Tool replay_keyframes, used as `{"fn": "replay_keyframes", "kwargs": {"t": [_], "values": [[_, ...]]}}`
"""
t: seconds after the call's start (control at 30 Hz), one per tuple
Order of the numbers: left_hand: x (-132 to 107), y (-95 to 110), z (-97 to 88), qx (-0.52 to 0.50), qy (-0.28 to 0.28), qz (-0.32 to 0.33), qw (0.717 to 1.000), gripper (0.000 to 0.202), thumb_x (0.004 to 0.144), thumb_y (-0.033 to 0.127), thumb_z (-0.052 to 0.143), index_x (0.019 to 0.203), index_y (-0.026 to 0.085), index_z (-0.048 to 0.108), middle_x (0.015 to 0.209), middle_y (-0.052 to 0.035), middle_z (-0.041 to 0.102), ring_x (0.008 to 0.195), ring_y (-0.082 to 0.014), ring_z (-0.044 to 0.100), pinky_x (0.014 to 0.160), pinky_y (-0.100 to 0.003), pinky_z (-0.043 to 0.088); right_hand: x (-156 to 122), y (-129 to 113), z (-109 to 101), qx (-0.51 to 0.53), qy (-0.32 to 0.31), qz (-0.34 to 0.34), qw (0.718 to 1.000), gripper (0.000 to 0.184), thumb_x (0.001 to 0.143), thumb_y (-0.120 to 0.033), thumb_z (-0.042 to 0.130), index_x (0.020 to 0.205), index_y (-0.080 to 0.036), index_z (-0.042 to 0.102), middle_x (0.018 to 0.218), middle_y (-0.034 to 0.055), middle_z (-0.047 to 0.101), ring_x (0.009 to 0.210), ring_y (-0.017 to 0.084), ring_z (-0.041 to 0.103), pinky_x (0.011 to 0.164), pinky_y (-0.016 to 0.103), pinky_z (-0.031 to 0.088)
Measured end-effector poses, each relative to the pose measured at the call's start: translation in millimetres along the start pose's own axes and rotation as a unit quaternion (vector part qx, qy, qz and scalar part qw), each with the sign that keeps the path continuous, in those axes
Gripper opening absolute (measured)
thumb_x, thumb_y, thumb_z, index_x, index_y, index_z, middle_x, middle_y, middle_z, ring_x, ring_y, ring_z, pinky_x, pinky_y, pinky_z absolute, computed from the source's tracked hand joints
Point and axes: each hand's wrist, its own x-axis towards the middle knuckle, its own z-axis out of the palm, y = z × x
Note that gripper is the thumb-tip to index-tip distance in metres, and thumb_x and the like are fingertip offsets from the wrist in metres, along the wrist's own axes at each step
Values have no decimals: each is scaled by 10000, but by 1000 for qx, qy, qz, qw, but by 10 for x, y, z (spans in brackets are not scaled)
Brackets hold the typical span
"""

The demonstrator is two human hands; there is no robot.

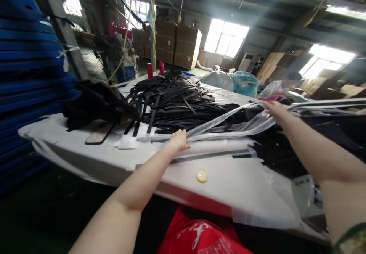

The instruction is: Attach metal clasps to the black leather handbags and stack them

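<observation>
Long clear plastic strips stretch across the white-covered table between my hands. My left hand is closed on the strips near the table's front, with part of its grip hidden. Farther off to the right, the fingers of my right hand are closed around the same strips, lifting them a little off the surface. Just behind lies a big heap of thin black strips. A dark flat strip runs along the table in front of my left hand. Nearer to me rests a round yellow-rimmed disc.
A phone and a crumpled black cloth or bag lie at the left. More black material covers the right side. Blue stacked panels stand beside the table; cardboard boxes are stacked behind.
</observation>
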Motion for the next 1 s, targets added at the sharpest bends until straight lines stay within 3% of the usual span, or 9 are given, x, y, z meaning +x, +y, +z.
{"fn": "replay_keyframes", "kwargs": {"t": [0.07, 0.13, 0.23, 0.3, 0.57, 0.7, 0.8, 0.87, 1.0], "values": [[99, -124, 174, -8, -8, 24, 1000, 669, 688, 363, 747, 1280, 162, 510, 1316, -145, 553, 1202, -263, 532, 949, -289, 421, -486, -23, 493, 6, -41, 25, 999, 535, 873, -525, 469, 1085, -76, 668, 1119, 249, 654, 1021, 326, 653, 874, 466, 505], [81, -436, 233, -9, -20, 24, 999, 457, 805, 357, 627, 1221, 176, 573, 1232, -110, 620, 1129, -229, 581, 914, -271, 436, -1071, -49, 785, 33, -141, -72, 987, 474, 850, -508, 522, 1126, -148, 657, 1308, 179, 566, 1164, 298, 578, 959, 420, 487], [-23, -871, 183, 5, -46, 3, 999, 293, 898, 323, 468, 1035, 174, 680, 1023, -95, 705, 963, -223, 645, 830, -286, 462, -1798, -154, 936, 22, -242, -144, 959, 376, 864, -489, 533, 1143, -267, 655, 1414, 80, 486, 1221, 269, 536, 1006, 418, 465], [-85, -965, 185, 14, -74, 6, 997, 279, 894, 317, 466, 964, 196, 708, 960, -72, 719, 911, -216, 654, 798, -280, 467, -2036, -279, 1002, 22, -271, -145, 951, 338, 880, -479, 516, 1105, -283, 673, 1370, 70, 533, 1198, 268, 554, 994, 427, 474], [-56, -514, 621, 19, -142, 25, 989, 271, 741, 339, 686, 960, 179, 673, 1088, -123, 666, 1053, -278, 605, 906, -356, 465, -2087, -929, 1445, 92, -291, -151, 940, 289, 910, -385, 485, 1036, -217, 683, 1218, 97, 634, 1090, 228, 615, 965, 396, 487], [-45, -355, 447, -17, -168, 28, 985, 162, 739, 228, 678, 877, 151, 644, 1083, -154, 660, 1043, -272, 613, 908, -367, 465, -2165, -1001, 1495, 84, -266, -162, 946, 296, 896, -336, 516, 1133, -205, 636, 1251, 112, 610, 1132, 242, 587, 991, 424, 461], [-245, -173, 168, -72, -193, 67, 976, 163, 849, 293, 575, 925, 150, 589, 996, -141, 693, 918, -218, 659, 820, -337, 502, -2114, -980, 1563, 63, -189, -167, 966, 619, 793, -263, 627, 1373, -155, 438, 1409, 158, 468, 1293, 274, 446, 1071, 462, 376], [-475, -35, 0, -199, -266, 110, 937, 228, 909, 369, 496, 956, 151, 545, 936, -117, 712, 799, -171, 676, 738, -299, 518, -2015, -978, 1616, 49, -158, -189, 968, 749, 740, -189, 646, 1426, -130, 352, 1453, 173, 409, 1345, 271, 371, 1096, 456, 332], [-928, 182, -115, -520, -430, 94, 731, 351, 861, 467, 573, 910, 119, 551, 889, -129, 713, 705, -154, 670, 679, -283, 513, -1842, -1006, 1573, -8, -199, -224, 954, 485, 797, -37, 488, 1270, -131, 532, 1185, 119, 645, 1119, 208, 561, 1012, 363, 382]]}}
